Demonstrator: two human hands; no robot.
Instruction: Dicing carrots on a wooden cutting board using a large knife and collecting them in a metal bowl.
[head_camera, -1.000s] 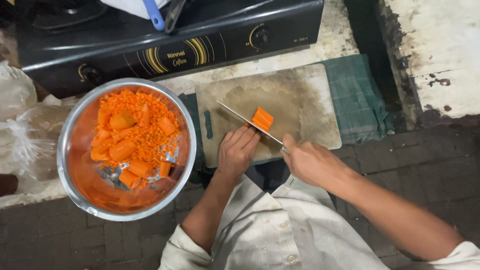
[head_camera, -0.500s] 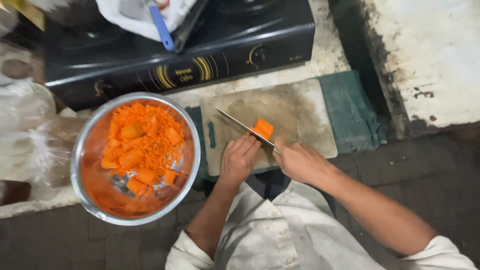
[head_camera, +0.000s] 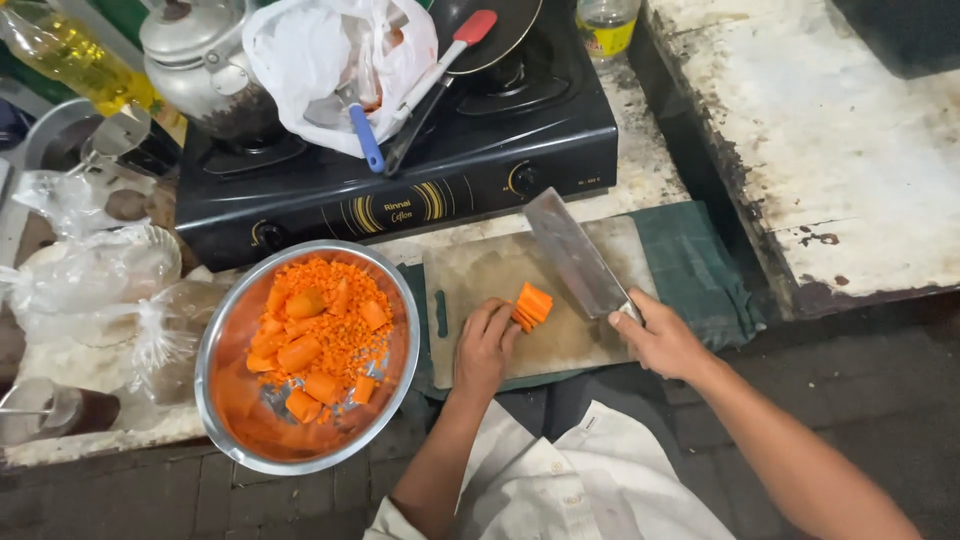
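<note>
the fingers of the left hand are bent down and press on a sliced piece of carrot, which lies near the middle of the wooden cutting board. the right hand is closed around the handle of a cleaver; its wide blade is lifted and tilted over the board, just beside the carrot on the right.

left of the board stands a round metal bowl with many small carrot cubes and some bigger carrot chunks inside. the bowl edge is very near the board.

behind the board is a black two-burner gas stove. on it stand a metal kettle and a dark pan, with a white plastic bag and utensils with blue and red handles between them. a bottle with yellow liquid is at the far left, and clear plastic bags lie beside the bowl.

a green cloth is under the board. all is on a low, stained concrete ledge, with dark brick floor below.
</note>
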